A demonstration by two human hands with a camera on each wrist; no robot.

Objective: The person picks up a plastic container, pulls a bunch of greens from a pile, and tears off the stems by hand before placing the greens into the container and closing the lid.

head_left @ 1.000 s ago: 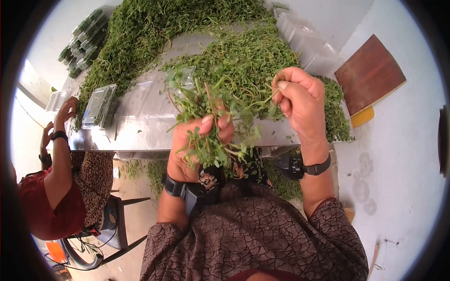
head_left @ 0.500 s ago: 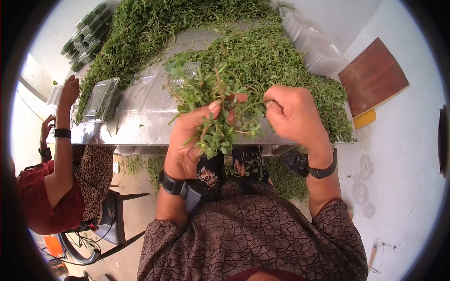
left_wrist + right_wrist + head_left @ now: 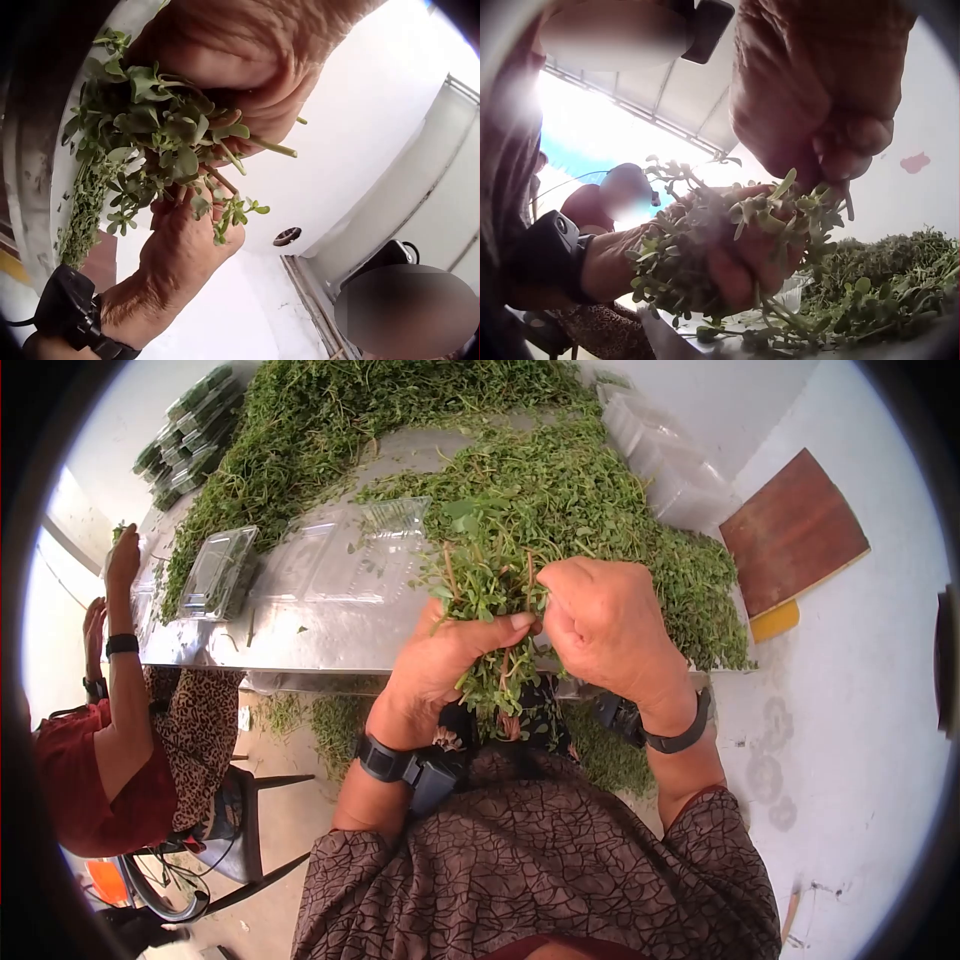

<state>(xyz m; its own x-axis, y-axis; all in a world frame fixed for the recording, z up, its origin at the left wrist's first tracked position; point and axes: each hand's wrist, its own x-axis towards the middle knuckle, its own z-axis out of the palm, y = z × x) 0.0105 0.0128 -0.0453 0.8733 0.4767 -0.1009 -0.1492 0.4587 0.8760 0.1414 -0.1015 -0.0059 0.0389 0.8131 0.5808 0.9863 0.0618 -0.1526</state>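
Note:
A leafy bunch of purslane [image 3: 480, 585] is gripped in my left hand [image 3: 435, 665], with the thumb across its stems and leaves sticking out above and below. Against the right side of that bunch, my right hand [image 3: 615, 635] has its fingers curled in and pinches a purslane stem [image 3: 849, 206]. In the left wrist view, cut stem ends [image 3: 281, 148] poke out past the left palm. The leaves hide most of the left fingers there. Loose purslane [image 3: 560, 480] covers the metal table [image 3: 345, 645] just beyond both hands.
Open clear plastic boxes [image 3: 365, 555] lie left of my hands, beside a filled, closed box [image 3: 220, 570]. Packed boxes [image 3: 190, 435] are stacked at the back left, empty ones [image 3: 665, 465] at the back right. Another person [image 3: 110, 750] sits at the left. A brown board [image 3: 795, 535] leans right.
My right hand has come left from over the loose purslane to the bunch. The left hand has shifted slightly right with the bunch, so the hands now meet. The other person's hands have moved too.

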